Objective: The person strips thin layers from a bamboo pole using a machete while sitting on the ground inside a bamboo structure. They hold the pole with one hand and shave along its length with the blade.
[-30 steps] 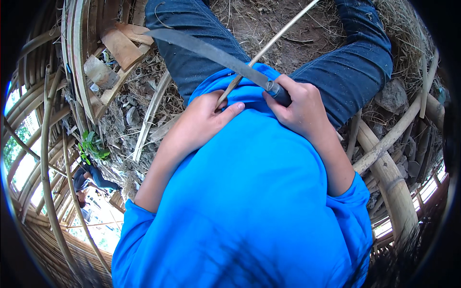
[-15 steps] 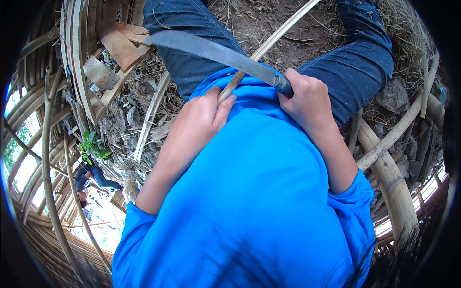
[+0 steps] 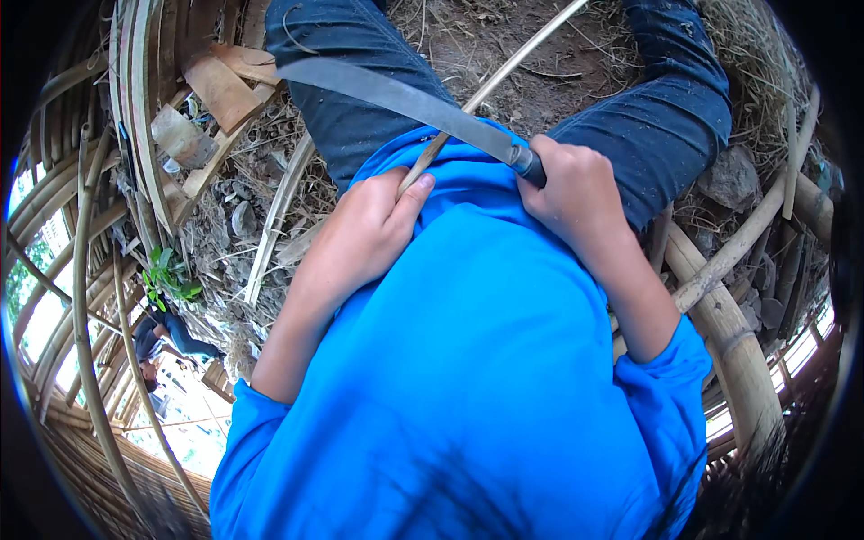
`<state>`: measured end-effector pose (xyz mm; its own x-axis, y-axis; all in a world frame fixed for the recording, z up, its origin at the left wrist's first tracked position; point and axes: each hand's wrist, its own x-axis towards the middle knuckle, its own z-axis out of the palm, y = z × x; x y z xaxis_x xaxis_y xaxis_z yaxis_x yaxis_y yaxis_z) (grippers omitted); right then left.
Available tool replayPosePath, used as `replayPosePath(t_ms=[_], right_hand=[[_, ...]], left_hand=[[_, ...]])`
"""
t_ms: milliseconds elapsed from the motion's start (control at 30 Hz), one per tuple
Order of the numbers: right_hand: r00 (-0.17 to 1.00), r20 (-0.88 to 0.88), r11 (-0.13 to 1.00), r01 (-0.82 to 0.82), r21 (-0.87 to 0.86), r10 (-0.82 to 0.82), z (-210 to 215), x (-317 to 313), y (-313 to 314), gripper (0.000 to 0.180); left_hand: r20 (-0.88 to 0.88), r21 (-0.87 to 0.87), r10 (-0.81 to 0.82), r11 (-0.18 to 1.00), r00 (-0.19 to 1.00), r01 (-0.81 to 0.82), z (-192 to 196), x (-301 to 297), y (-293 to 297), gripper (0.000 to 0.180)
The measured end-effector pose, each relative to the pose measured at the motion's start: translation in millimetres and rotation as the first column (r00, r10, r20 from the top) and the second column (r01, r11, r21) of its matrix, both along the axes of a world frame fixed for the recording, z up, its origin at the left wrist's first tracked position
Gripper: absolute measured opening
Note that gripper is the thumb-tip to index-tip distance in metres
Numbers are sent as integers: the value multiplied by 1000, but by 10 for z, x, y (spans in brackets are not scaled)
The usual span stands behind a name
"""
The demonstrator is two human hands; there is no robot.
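Observation:
My right hand (image 3: 576,193) grips the dark handle of a long grey knife (image 3: 396,94). Its blade slants up and to the left across my left thigh. My left hand (image 3: 364,238) holds the near end of a thin bamboo strip (image 3: 504,76), pinched close to my blue shirt. The strip runs up and right between my knees, passing under the blade near the handle. Both hands sit against my chest, a short way apart.
Dry straw, bamboo offcuts and dirt cover the ground between my legs (image 3: 486,36). Bent bamboo strips (image 3: 135,117) stand stacked at the left. Thick bamboo poles (image 3: 729,315) lie at the right. A person in blue (image 3: 171,337) crouches far below at the left.
The knife blade has swung slightly upward and my right hand has shifted a little up. My left hand has kept its hold on the strip.

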<state>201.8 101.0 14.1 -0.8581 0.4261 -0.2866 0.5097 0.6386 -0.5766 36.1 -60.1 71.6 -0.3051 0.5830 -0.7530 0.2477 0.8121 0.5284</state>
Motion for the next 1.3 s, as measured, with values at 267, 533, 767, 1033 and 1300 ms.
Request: replayPosePath(t_ms=[267,533,767,1033,1300], right_hand=[[998,-42,992,43,115,-38,-109,41,135,12],[904,182,881,303,365,-386,-260,164,741,20],[932,218,900,188,392,-290,95,107,999,22],[983,167,991,51,121,-71,42,59,336,14],[976,174,952,74,295,-130,-165,130,659,15]], left_hand=[[22,81,3,997,1000,-5,-30,93,-3,45],[62,47,26,998,998,-29,81,40,-109,44],[133,47,123,990,983,-131,-21,26,-199,44],[106,133,76,987,991,-90,5,111,-122,43],[79,165,70,983,994,-82,-3,113,-102,43]])
